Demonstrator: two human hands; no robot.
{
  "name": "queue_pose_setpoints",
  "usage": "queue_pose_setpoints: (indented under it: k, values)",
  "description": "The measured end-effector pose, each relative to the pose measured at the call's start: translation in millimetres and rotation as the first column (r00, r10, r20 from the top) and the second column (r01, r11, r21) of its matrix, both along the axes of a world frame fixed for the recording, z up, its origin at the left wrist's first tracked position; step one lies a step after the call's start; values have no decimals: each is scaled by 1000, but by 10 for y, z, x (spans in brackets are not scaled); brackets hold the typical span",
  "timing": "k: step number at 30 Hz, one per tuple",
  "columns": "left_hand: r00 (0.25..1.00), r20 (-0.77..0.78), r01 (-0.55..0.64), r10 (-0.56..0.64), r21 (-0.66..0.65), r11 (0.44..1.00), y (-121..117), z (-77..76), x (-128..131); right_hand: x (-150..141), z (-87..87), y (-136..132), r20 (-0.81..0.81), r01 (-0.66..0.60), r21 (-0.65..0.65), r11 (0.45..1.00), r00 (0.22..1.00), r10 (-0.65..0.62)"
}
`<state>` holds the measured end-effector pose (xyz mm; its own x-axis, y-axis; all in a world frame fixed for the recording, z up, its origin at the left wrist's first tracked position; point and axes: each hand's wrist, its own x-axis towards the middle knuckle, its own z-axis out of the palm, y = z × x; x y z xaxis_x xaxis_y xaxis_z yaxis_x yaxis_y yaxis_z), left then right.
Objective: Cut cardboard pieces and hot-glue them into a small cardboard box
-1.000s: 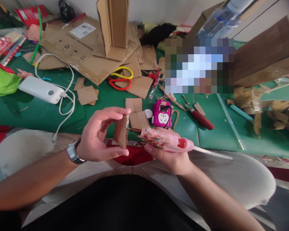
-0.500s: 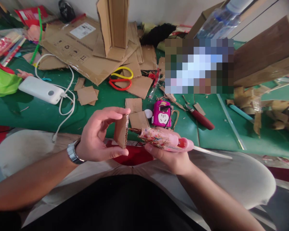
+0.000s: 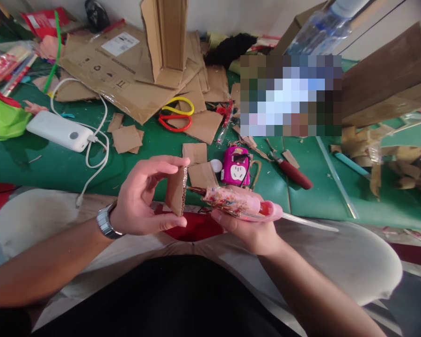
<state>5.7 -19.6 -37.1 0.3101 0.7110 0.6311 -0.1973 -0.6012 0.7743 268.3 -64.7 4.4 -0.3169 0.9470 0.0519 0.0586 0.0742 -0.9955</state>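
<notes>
My left hand (image 3: 140, 199) grips a small cardboard piece (image 3: 176, 193) by its top and bottom ends, between fingers and thumb. Its corrugated edge faces right, and the upper part of that edge looks shiny. In my right hand (image 3: 252, 233) lies a pink hot glue gun (image 3: 233, 202), its barrel crusted with coloured specks. The nozzle points left at the corrugated edge, touching it or very close. A clear glue stick (image 3: 310, 222) juts from the gun's rear. The fingers under the gun are mostly hidden.
On the green table (image 3: 154, 168) lie cardboard scraps (image 3: 202, 174), a magenta socket adapter (image 3: 235, 166), a red-handled tool (image 3: 294, 174), yellow-and-red-handled scissors (image 3: 175, 122) and a white power bank (image 3: 58, 131) with a cable. A cardboard structure (image 3: 173, 42) stands behind. A pixelated patch hides the back right.
The nozzle stays at the cardboard's edge, with only a very slight shift of the left hand and the piece. Everything else looks the same.
</notes>
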Motion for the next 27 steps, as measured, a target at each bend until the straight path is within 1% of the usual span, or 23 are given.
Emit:
queue_pose_setpoints:
  k: [4,10,15,20,27]
  values:
    - [999,-17,-31,30,-19,999,7,-2,-13,1,-9,-6,-17,-20,-4,1000,1000,20]
    - [1000,-17,-21,21,-13,1000,0,-13,-11,0,-19,-11,-11,-26,-2,1000,1000,26]
    - [998,-29,-48,48,-13,999,-2,-21,-10,5,-25,-16,2,-32,-3,999,1000,32]
    - [999,-31,-23,23,-11,1000,3,-20,-26,8,-16,-14,-3,-45,-26,999,999,45]
    - [999,-33,-30,30,-9,999,1,-4,-25,4,6,-11,-12,-55,-60,997,998,54]
